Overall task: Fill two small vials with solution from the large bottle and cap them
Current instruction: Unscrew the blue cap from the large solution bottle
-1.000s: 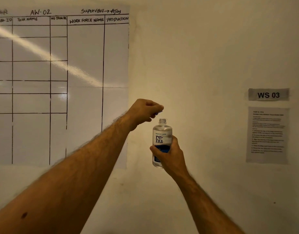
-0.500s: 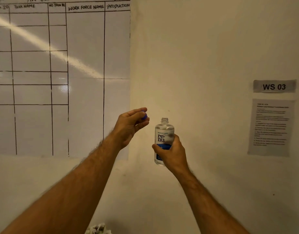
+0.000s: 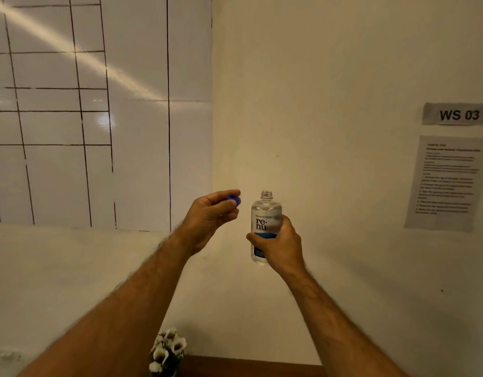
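Cream wall is filling most of what I am facing, and on its left side a glossy whiteboard ruled into a hand-drawn grid is catching a diagonal streak of glare. Low down near the middle, a small bunch of white flowers is poking up at the edge of a brown table, which is showing only as a thin strip at the bottom.

I am reaching both bare arms out in front of me. My left hand is curling its fingers and pinching a small blue cap between thumb and fingertips, palm turned toward the right. Just beside it, not touching, my right hand is wrapping around the lower half of the large bottle and holding it upright in the air in front of the wall. That bottle is clear, with its threaded neck standing open (the label is reading "re-nu" above a blue band), and the liquid level inside is too hard to make out.

Further right, a grey sign is reading "WS 03", and below it a printed sheet is hanging on the wall, its text too small to read
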